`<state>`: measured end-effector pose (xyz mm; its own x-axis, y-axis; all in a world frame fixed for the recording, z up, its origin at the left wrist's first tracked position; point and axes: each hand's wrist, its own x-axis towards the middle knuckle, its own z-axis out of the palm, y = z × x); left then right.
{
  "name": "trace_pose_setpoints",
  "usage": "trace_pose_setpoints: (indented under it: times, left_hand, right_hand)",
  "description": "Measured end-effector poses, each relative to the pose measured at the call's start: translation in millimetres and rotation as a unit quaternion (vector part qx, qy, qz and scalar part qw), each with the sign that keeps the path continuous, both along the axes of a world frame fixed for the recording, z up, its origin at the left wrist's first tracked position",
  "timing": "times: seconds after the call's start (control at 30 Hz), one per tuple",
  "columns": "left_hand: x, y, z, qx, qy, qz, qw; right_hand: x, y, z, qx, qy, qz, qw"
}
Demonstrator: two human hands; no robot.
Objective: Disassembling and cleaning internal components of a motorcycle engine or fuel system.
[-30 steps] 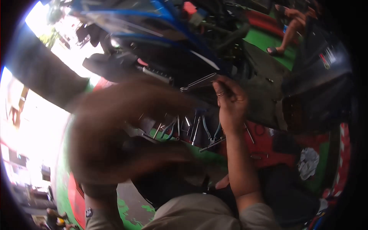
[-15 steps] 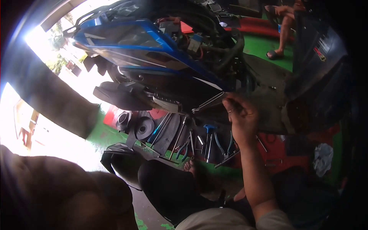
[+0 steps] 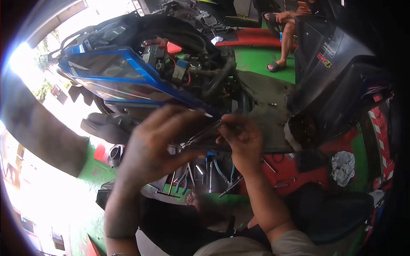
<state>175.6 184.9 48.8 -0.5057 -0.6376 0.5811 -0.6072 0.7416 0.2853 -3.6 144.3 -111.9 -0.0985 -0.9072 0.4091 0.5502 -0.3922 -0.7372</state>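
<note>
My right hand (image 3: pixel 244 138) pinches one end of a slender metal piece (image 3: pixel 198 137) between thumb and fingertips. Two thin parallel arms make it look like tweezers, but its exact kind is unclear. It slants down to the left in front of the scooter. Somewhat blurred, my left hand (image 3: pixel 151 143) is raised beside it, thumb and fingers spread around its free end without visibly closing on it. Beyond both hands stands a blue and black scooter (image 3: pixel 141 81), its wiring and parts exposed under the seat area.
Below my hands lie pliers (image 3: pixel 222 170), a blue-handled tool (image 3: pixel 209 160) and several other hand tools on a red and dark surface. A crumpled pale cloth (image 3: pixel 343 168) lies at right. Farther back sits a person (image 3: pixel 288 38) holding a phone.
My left hand has risen from the lower left to beside the metal piece. The view has shifted, so the scooter sits farther left. My right hand keeps its pinch.
</note>
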Motion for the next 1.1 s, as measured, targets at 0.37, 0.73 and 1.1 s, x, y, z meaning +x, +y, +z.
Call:
trace_pose_setpoints:
  times: [0.37, 0.73, 1.1]
  left_hand:
    - [51.5, -22.0, -33.3, 0.17, 0.001, -0.253, 0.952]
    - [19.7, -11.0, -90.5, 0.407, 0.233, 0.039, 0.882]
    - [16.7, -10.3, -95.9, 0.372, 0.278, 0.028, 0.885]
  right_hand:
    - [-15.7, -17.1, -6.5, 0.019, -0.11, 0.068, 0.991]
    - [-0.9, -4.4, 7.5, 0.068, -0.07, 0.102, 0.99]
    - [6.4, 1.8, 12.9, 0.136, -0.001, 0.046, 0.99]
